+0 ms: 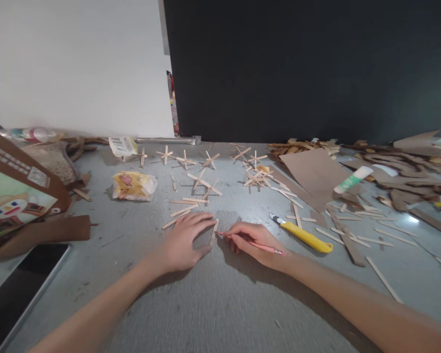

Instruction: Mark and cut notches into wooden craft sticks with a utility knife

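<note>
A short wooden craft stick [213, 234] lies on the grey table, its ends held between the thumb and fingertips of my left hand [185, 241]. My right hand [255, 241] is closed around a pink pencil [266, 247], and the pencil's tip touches or nearly touches the stick. Loose craft sticks [180, 211] lie just beyond my left fingers. To the right of my right hand rests a yellow utility knife [305, 236] with its blade out. Farther back, several crossed-stick pieces [199, 180] stand or lean on the table.
At the left are a phone [25, 289], a brown printed bag [18, 196] and a yellow plastic packet [133, 186]. A glue stick [353, 179], cardboard pieces [312, 171] and scattered sticks [384, 279] cover the right side. White and black panels [308, 68] border the back.
</note>
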The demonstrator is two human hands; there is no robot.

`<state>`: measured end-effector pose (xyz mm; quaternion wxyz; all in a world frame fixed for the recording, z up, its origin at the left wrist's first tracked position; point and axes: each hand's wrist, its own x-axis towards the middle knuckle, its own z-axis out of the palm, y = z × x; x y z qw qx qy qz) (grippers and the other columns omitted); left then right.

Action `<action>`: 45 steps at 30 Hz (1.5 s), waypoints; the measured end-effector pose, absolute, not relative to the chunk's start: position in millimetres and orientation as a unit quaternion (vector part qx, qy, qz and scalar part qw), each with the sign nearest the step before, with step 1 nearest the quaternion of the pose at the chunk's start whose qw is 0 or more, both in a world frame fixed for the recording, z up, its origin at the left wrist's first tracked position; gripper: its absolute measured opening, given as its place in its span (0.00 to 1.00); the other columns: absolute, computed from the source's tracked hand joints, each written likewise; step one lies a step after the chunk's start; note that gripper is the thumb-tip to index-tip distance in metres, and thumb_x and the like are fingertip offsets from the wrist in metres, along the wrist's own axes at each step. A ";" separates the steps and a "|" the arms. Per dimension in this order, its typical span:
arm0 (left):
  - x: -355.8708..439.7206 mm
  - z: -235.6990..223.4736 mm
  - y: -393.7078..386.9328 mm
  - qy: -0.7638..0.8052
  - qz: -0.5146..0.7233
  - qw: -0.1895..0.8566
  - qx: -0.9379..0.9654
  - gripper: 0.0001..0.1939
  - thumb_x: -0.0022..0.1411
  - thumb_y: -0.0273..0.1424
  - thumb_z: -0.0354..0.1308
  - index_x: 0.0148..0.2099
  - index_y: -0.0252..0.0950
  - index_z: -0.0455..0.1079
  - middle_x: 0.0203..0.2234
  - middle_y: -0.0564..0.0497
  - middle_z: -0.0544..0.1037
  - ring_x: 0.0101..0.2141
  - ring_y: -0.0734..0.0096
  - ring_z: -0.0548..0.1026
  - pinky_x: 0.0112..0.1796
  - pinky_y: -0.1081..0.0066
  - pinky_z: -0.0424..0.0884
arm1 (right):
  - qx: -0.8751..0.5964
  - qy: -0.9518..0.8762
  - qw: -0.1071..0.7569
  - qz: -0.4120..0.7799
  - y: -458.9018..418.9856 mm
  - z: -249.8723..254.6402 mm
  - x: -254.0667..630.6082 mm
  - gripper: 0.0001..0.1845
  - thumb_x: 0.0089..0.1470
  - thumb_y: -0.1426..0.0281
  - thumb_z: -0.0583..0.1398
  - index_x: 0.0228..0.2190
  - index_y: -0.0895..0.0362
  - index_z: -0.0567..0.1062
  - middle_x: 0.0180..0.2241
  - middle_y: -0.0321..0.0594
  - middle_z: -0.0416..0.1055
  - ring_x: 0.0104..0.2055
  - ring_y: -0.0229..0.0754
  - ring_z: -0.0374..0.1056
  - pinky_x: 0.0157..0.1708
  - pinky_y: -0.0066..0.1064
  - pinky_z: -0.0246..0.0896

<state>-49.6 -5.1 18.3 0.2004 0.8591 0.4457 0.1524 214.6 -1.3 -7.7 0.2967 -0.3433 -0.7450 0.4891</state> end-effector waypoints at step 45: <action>-49.8 18.5 -5.6 0.451 0.164 0.205 0.853 0.28 0.65 0.39 0.62 0.66 0.47 0.69 0.67 0.46 0.69 0.67 0.49 0.64 0.68 0.44 0.55 | -0.348 -0.760 0.268 0.478 -1.2 1.9 214.7 0.25 0.67 0.49 0.56 0.42 0.56 0.80 0.34 0.42 0.77 0.33 0.40 0.72 0.33 0.31 0.68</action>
